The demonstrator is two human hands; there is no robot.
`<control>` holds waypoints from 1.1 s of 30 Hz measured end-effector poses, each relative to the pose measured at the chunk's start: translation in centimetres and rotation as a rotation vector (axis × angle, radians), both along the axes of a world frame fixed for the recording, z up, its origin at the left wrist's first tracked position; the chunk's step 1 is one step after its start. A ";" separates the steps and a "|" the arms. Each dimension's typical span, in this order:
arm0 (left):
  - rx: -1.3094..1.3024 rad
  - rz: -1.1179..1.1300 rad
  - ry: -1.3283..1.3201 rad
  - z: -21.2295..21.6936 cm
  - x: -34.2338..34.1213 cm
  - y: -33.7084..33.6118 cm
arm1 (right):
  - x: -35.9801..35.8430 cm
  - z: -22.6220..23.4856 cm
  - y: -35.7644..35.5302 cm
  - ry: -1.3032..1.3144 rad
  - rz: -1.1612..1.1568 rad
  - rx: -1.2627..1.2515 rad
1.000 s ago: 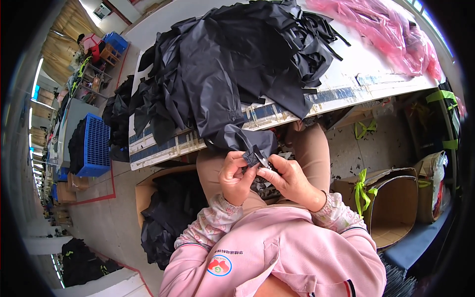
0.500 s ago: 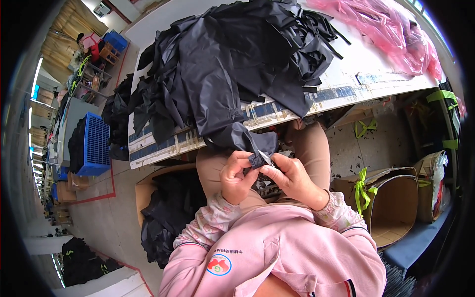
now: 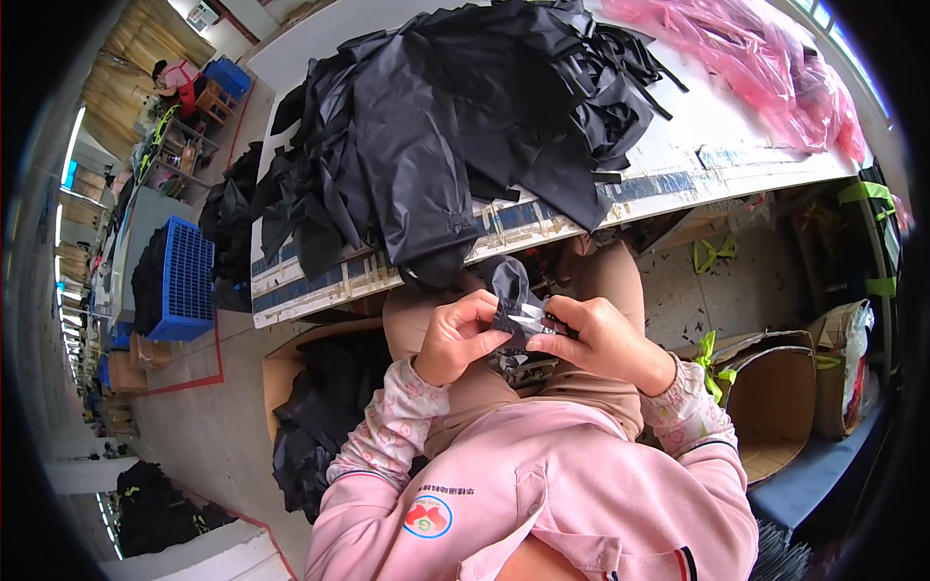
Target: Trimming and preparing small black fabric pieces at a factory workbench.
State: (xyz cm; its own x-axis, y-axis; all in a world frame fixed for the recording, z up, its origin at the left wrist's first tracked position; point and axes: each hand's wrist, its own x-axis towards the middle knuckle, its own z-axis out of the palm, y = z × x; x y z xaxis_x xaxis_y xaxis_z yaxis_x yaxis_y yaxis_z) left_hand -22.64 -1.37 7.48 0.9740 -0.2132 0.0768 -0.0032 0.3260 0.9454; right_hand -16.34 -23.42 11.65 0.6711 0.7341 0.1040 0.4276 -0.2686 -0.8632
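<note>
In front of you stretches a table, with your legs partly under its near edge. A fabric heap covers its left and middle; plastic sheeting lies at its right. Above your lap, a fabric piece is between your left hand and right hand, with snips in the right. Beside you, a fabric-filled box stands left and an open box right. Farther left, a crate stands on the floor; beyond it, ahead, is another person.
</note>
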 end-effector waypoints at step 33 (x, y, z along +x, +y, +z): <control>0.054 -0.788 0.249 1.0 3.4 2.3 | 0.7 0.3 -1.8 -0.060 0.341 -0.122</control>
State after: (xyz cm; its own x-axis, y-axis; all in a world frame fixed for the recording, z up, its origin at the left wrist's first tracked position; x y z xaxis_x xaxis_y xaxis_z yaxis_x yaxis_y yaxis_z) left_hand -19.26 0.92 8.53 0.5247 -0.8378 -0.1509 0.4188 0.0997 0.9026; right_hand -15.66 -25.20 11.91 0.3811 0.9239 0.0335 0.5595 -0.2016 -0.8039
